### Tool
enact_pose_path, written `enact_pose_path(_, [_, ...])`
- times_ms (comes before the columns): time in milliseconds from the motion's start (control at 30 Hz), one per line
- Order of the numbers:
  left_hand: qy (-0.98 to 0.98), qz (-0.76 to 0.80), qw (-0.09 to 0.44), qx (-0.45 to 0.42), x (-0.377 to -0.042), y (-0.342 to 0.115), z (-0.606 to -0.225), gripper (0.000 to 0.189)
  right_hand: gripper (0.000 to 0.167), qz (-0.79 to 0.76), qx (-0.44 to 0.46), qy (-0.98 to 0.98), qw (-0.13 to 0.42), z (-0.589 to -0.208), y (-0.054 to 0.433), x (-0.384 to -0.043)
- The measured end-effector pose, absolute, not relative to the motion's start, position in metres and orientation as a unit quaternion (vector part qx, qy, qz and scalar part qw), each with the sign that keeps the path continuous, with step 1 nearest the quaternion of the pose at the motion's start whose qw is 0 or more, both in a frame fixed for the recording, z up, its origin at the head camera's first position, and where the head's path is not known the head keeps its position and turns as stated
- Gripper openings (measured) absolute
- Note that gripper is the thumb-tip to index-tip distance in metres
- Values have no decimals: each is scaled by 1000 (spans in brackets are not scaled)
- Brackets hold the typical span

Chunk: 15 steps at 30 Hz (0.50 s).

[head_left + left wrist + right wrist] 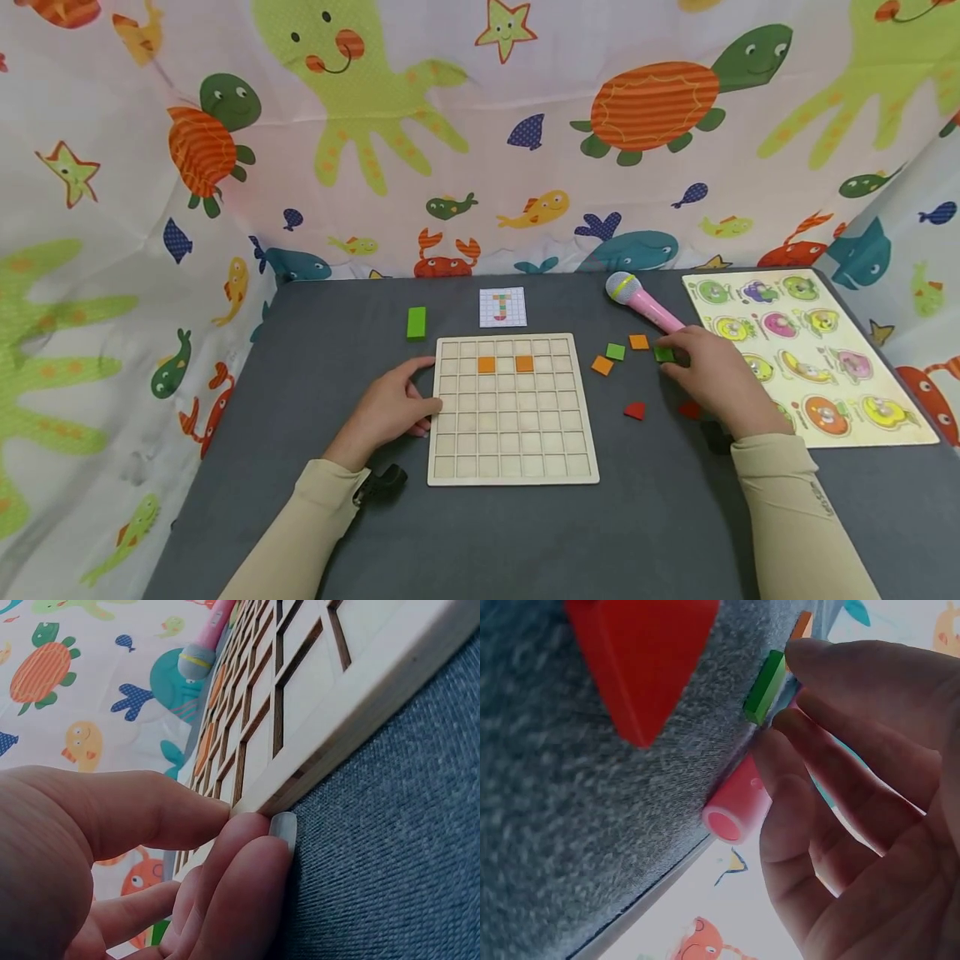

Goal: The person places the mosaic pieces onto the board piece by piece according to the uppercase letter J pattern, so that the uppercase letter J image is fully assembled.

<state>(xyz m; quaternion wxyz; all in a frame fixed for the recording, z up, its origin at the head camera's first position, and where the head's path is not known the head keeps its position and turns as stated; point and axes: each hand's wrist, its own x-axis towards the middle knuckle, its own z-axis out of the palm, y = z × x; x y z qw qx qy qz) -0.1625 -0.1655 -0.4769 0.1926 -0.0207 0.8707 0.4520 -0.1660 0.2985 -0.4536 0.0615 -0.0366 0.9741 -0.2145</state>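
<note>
My left hand [392,406] grips the left edge of a pale wooden grid board [512,482], thumb at the rim [259,799] and fingertips against its side. Two orange square tiles, one left [486,365] and one right [524,364], sit in the board's second row. To the board's right, my right hand [716,375] has its thumb and forefinger at opposite sides of a green square tile [765,688]. That tile [663,354] shows at the fingertips in the head view. Near that hand lie two red pieces with a curved side [634,410], one partly under it.
Another green tile [615,352] and two orange tiles [602,365] lie right of the board. Behind are a pink toy microphone [651,308], a pattern card [503,307] and a green rectangular block [416,323]. A fruit picture board [892,367] is at right; a printed curtain [480,225] hangs behind.
</note>
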Motion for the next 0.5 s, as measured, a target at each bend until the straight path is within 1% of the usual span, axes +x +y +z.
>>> enact_pose_path(300, [866,459,196,-21,-161,-166,-478,77,43,-212,-24,974,81,-460,301,-172])
enact_pose_path(500, [865,463,192,-16,-162,-166,-478,77,42,-212,-18,973,88,-458,305,-172])
